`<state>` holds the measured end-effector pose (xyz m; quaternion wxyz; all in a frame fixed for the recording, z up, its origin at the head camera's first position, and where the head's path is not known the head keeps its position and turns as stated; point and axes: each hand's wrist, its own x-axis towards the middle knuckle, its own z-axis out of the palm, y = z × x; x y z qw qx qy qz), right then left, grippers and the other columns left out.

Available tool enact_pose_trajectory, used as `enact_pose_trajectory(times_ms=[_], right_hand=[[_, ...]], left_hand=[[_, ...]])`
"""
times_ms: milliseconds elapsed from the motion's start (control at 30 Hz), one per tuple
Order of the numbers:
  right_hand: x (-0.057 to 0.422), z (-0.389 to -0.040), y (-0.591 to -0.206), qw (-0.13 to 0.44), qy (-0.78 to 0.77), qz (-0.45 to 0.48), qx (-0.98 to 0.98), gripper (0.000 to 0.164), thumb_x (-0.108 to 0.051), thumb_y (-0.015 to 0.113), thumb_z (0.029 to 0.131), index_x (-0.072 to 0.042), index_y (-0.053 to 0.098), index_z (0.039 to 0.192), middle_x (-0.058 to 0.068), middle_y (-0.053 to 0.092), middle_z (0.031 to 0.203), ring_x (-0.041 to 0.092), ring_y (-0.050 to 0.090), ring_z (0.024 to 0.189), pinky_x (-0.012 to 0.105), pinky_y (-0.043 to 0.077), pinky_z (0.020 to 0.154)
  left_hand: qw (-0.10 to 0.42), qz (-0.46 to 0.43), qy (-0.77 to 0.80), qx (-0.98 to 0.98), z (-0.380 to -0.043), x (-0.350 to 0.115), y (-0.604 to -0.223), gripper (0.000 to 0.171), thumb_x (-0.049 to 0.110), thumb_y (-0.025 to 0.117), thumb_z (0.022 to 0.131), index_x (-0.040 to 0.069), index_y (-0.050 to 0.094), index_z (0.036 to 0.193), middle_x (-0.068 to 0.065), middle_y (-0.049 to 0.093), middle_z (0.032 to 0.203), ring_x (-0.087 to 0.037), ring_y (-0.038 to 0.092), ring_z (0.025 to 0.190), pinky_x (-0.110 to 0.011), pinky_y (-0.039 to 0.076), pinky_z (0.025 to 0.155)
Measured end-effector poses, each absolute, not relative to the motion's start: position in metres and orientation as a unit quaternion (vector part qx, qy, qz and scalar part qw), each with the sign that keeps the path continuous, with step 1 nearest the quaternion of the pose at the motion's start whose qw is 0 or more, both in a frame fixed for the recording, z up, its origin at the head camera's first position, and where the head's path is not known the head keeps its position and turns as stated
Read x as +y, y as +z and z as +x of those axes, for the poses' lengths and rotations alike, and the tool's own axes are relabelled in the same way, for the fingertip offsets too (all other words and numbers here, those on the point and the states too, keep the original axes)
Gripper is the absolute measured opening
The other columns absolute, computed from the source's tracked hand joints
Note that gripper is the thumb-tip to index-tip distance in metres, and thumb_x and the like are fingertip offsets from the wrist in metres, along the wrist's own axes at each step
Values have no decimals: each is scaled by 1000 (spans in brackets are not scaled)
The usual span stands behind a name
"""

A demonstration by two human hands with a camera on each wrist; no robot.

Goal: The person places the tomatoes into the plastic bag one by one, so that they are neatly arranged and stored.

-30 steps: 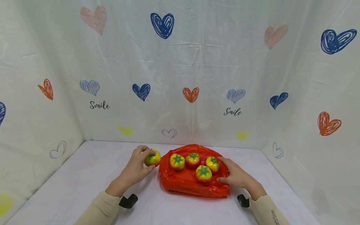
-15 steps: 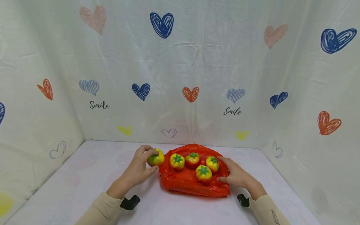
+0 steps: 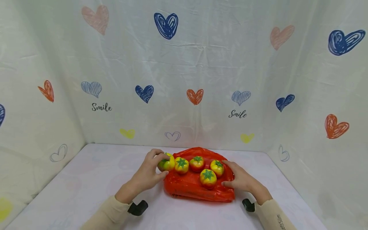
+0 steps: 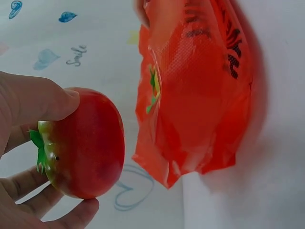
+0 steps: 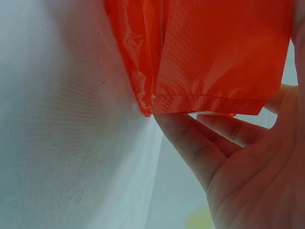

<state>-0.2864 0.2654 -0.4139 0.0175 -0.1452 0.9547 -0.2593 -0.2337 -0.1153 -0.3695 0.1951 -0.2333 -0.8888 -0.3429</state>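
My left hand [image 3: 149,172] grips a tomato [image 3: 166,163] with a green star-shaped top, thumb on one side and fingers on the other. In the left wrist view this tomato [image 4: 90,143] is mostly red and hangs beside the bag, apart from it. A red plastic bag [image 3: 189,191] lies on the table with its mouth spread. Several red-and-yellow tomatoes [image 3: 208,178] sit in it. My right hand [image 3: 242,179] holds the bag's right edge between thumb and fingers; in the right wrist view some fingers [image 5: 190,143] go behind the red plastic [image 5: 219,57].
The white table [image 3: 95,179] is bounded at the back and sides by a pale curtain [image 3: 184,64] printed with hearts. A black wrist mount [image 3: 138,208] sticks out near the left sleeve, another mount [image 3: 248,205] near the right.
My left hand has carried its tomato to the right, from beside the bag to over its left edge. The right hand and the bag stay in place.
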Motion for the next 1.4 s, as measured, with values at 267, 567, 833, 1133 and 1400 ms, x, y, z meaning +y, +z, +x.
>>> enact_pose_trajectory(times_ms=[267, 567, 833, 1133, 1400], right_hand=[[265, -287, -415, 22, -263, -141, 954, 92, -36, 82, 70, -23, 34, 147, 10, 39, 145, 35, 38, 130, 60, 42, 93], [267, -284, -414, 20, -257, -133, 957, 92, -36, 82, 69, -22, 35, 147, 11, 38, 145, 35, 37, 130, 61, 43, 93], [266, -285, -413, 20, -255, -135, 957, 92, -36, 81, 70, -22, 34, 147, 10, 38, 145, 35, 37, 130, 61, 42, 94], [265, -285, -413, 20, -257, -133, 957, 92, -36, 82, 69, -22, 34, 147, 10, 39, 144, 34, 38, 130, 60, 44, 92], [265, -284, -413, 19, -258, -134, 957, 92, -34, 82, 69, -21, 35, 147, 9, 40, 144, 33, 39, 129, 59, 44, 92]], left_hand=[[182, -248, -345, -887, -236, -99, -370, 42, 8, 79, 76, 19, 61, 112, -3, 43, 122, -23, 42, 116, -38, 51, 90], [163, -292, -347, -876, -242, -80, -377, 40, 10, 78, 77, 19, 60, 112, -1, 42, 121, -22, 41, 117, -36, 50, 91], [132, -302, -339, -881, -245, -72, -382, 38, 13, 76, 81, 21, 59, 114, 2, 39, 123, -20, 37, 119, -35, 48, 94], [117, -295, -333, -888, -250, -65, -389, 38, 16, 75, 82, 23, 58, 115, 2, 40, 124, -20, 38, 120, -35, 50, 91], [111, -299, -331, -888, -256, -57, -393, 36, 18, 74, 82, 23, 59, 114, 3, 42, 122, -18, 40, 117, -36, 50, 90]])
